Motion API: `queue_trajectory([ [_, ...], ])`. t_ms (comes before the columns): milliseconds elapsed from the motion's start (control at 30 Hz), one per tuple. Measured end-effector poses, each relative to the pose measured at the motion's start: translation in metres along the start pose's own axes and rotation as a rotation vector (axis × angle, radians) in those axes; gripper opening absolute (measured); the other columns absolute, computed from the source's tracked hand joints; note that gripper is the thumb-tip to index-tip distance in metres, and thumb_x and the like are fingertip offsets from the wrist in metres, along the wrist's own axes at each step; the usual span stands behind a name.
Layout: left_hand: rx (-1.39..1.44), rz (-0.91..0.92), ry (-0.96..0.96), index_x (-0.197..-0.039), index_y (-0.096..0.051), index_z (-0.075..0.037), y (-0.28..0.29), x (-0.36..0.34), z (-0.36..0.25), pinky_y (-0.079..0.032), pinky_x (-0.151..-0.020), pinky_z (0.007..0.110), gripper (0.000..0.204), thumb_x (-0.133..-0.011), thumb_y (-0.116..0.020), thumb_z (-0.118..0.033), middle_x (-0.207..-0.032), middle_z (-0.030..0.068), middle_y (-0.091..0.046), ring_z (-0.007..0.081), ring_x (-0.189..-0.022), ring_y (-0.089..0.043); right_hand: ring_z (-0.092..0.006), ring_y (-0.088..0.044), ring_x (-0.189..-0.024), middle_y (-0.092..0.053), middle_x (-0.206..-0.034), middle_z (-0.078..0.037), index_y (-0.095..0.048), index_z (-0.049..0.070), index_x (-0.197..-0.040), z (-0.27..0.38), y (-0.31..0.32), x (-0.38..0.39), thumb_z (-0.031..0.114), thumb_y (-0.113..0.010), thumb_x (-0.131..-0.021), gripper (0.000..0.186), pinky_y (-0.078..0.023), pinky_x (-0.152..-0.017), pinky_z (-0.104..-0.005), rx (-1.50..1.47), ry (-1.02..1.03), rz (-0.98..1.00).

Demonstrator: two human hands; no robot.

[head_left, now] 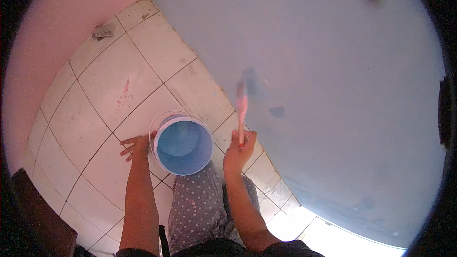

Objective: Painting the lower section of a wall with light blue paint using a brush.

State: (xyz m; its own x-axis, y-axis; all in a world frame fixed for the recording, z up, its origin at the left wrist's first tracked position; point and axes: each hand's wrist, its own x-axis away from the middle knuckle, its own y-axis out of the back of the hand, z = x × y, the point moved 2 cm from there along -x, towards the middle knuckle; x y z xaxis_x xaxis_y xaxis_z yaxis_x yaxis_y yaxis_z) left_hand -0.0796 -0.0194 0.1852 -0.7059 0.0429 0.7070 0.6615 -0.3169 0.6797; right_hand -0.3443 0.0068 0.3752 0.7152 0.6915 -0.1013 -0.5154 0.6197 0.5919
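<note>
Right hand had the paintbrush: grip narrow, fingers closed round the lower handle, bristle end pointing to the far side. The brush was up at the grey-blue wall on the right. Bristles were dark and smeared by blur (couldn't tell if they were actually touching the wall). Just beyond the bristle end, a darker blue patch showed on that wall; a second, smaller dark patch sat a bit to the right, apart from the brush.

Left hand was left of the bucket, grip wide: fingers spread to the left, thumb at the bucket's left side. Contact there was too small to confirm. Bucket was between the two hands, pale outside, blue inside, mouth facing up toward the viewer, wire handle swung over to the far side. Paint level inside: couldn't tell.

Bucket's near edge met the dotted grey trousers in view. Pale floor tiles ran around it, with reddish splashes farther left. Pink wall at far left, crumpled scrap near its foot.
</note>
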Motion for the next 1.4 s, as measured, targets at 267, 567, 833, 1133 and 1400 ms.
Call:
queue_trajectory([
  [267, -0.001, 0.030, -0.056, -0.140, 0.029, -0.004, 0.006, -0.004, 0.006, -0.005, -0.103, 0.072, 0.142, -0.061, -0.073, -0.066, -0.140, 0.0411, 0.024, 0.0674, -0.127, 0.010, -0.0084, -0.040, -0.064, -0.044, -0.071, -0.001, -0.043, 0.005, -0.091, -0.035, -0.011, -0.043, 0.011, -0.058, -0.091, 0.016, -0.034, -0.057, -0.0256, -0.159, 0.088, -0.068],
  [567, 0.000, 0.072, -0.063, -0.136, 0.032, 0.000, 0.015, 0.001, -0.002, -0.004, -0.103, 0.073, 0.153, -0.053, -0.079, -0.065, -0.137, 0.0437, 0.027, 0.0685, -0.125, 0.014, -0.0091, -0.046, -0.067, -0.052, -0.078, -0.002, -0.051, 0.003, -0.109, -0.075, 0.066, 0.006, 0.014, -0.057, -0.092, 0.022, -0.039, -0.059, -0.0257, 0.086, 0.033, -0.081],
  [833, -0.005, 0.106, -0.128, -0.133, 0.035, 0.004, 0.015, 0.004, -0.003, -0.002, -0.102, 0.073, 0.163, -0.046, -0.084, -0.064, -0.134, 0.0460, 0.030, 0.0695, -0.123, 0.018, -0.0116, -0.050, -0.071, -0.056, -0.081, -0.005, -0.054, 0.003, -0.107, -0.031, 0.038, -0.032, 0.014, -0.056, -0.093, 0.019, -0.043, -0.064, -0.0291, 0.001, 0.085, -0.025],
  [1133, 0.035, -0.017, -0.033, -0.136, 0.033, 0.000, -0.005, -0.022, 0.000, -0.004, -0.103, 0.072, 0.153, -0.053, -0.078, -0.066, -0.137, 0.0434, 0.027, 0.0682, -0.125, 0.015, -0.0095, -0.042, -0.061, -0.047, -0.070, 0.000, -0.055, 0.003, -0.092, -0.051, 0.050, 0.018, 0.018, -0.051, -0.095, 0.016, -0.036, -0.054, -0.0269, 0.054, -0.073, -0.055],
  [1400, 0.066, -0.134, 0.033, -0.138, 0.032, -0.005, -0.024, -0.037, 0.003, -0.005, -0.104, 0.072, 0.144, -0.060, -0.071, -0.068, -0.140, 0.0408, 0.024, 0.0670, -0.127, 0.012, -0.0121, -0.042, -0.060, -0.046, -0.066, -0.002, -0.055, 0.001, -0.091, 0.009, 0.026, -0.023, 0.022, -0.049, -0.097, 0.022, -0.037, -0.055, -0.0290, 0.011, 0.148, -0.034],
])
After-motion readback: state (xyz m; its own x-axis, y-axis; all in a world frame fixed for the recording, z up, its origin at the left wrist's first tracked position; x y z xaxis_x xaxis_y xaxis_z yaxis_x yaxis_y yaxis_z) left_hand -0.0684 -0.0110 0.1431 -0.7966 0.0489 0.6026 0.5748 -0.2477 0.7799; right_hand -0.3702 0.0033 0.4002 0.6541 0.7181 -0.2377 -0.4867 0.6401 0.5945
